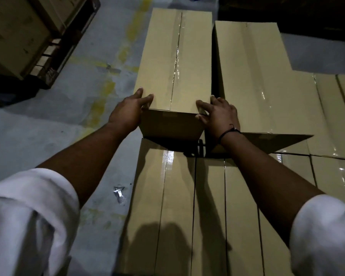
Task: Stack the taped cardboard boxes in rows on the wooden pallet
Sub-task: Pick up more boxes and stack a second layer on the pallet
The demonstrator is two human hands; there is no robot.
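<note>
A long taped cardboard box [175, 62] lies lengthwise away from me on top of a lower layer of taped boxes [207, 206]. My left hand [128, 112] grips its near left corner, thumb on the top face. My right hand [217, 114] grips its near right corner, fingers on top and thumb on the end face. A second long box [253, 80] lies just to its right, a narrow dark gap between them. The pallet under this stack is hidden.
Grey concrete floor [38, 140] with worn yellow lines lies to the left. Another stack of boxes on a dark pallet [54, 56] stands at the far left. A scrap of crumpled tape [119, 193] lies on the floor beside the stack.
</note>
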